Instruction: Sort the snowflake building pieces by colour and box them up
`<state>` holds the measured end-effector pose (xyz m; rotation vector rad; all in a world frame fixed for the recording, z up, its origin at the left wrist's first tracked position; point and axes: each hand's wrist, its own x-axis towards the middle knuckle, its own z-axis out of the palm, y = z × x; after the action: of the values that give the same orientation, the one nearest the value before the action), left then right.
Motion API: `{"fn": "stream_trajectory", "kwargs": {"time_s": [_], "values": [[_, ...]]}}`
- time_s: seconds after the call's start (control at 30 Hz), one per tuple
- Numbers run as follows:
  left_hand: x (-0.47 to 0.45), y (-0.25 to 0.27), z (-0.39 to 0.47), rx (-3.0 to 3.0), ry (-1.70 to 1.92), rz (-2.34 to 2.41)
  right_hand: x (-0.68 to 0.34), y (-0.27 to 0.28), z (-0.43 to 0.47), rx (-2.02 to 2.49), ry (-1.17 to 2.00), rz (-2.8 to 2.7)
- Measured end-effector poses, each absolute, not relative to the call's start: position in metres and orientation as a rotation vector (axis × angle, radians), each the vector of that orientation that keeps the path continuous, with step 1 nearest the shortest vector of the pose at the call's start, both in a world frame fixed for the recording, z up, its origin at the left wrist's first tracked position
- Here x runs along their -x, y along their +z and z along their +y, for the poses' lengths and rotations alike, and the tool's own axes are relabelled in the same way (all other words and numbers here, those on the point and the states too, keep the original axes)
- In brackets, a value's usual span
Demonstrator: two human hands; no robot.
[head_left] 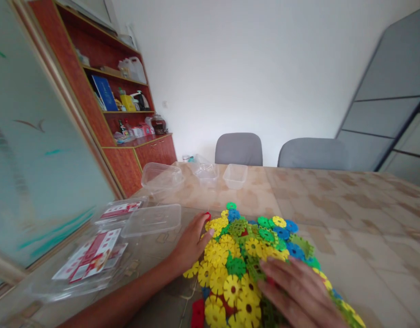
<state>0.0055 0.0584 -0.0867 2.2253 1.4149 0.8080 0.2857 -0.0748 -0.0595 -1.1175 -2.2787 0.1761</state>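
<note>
A heap of plastic snowflake discs (pixel 232 264) in yellow, green, blue and red lies on the table in front of me. My left hand (pixel 193 243) rests at the heap's left edge, thumb apart from the fingers. A small red piece (pixel 208 216) shows at its fingertips; I cannot tell whether it is gripped or only touched. My right hand (pixel 295 289) lies over the heap's right front part, slightly blurred, with its fingers stretched out. The discs under that palm are hidden. A red block-like piece (pixel 197 313) sits at the near left edge of the heap.
Clear plastic tubs (pixel 235 176) stand towards the table's far edge. Left of my arm are a clear lid (pixel 153 219) and packages with red-and-white printed sheets (pixel 93 255). Two grey chairs (pixel 239 149) stand behind the table (pixel 360 228). A wooden shelf unit (pixel 128 114) is at the back left.
</note>
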Motion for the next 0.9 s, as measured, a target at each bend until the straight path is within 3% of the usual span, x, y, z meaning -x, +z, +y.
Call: {"fn": "stream_trajectory", "kwargs": {"time_s": [0.27, 0.5, 0.67, 0.9], "values": [[-0.031, -0.070, 0.034, -2.155, 0.716, 1.054, -0.346, -0.076, -0.005, 1.643, 0.448, -1.682], [-0.034, -0.065, 0.046, -2.102, 0.869, 1.026, -0.324, -0.068, -0.001, 1.442, 0.865, -1.775], [-0.048, -0.065, 0.100, -2.166, 0.853, 1.131, -0.326, -0.063, 0.034, 1.399, 0.788, -1.695], [-0.065, -0.077, 0.119, -2.187, 0.690, 0.916, -0.305, -0.073, 0.080, 1.286, 0.864, -1.848]]}}
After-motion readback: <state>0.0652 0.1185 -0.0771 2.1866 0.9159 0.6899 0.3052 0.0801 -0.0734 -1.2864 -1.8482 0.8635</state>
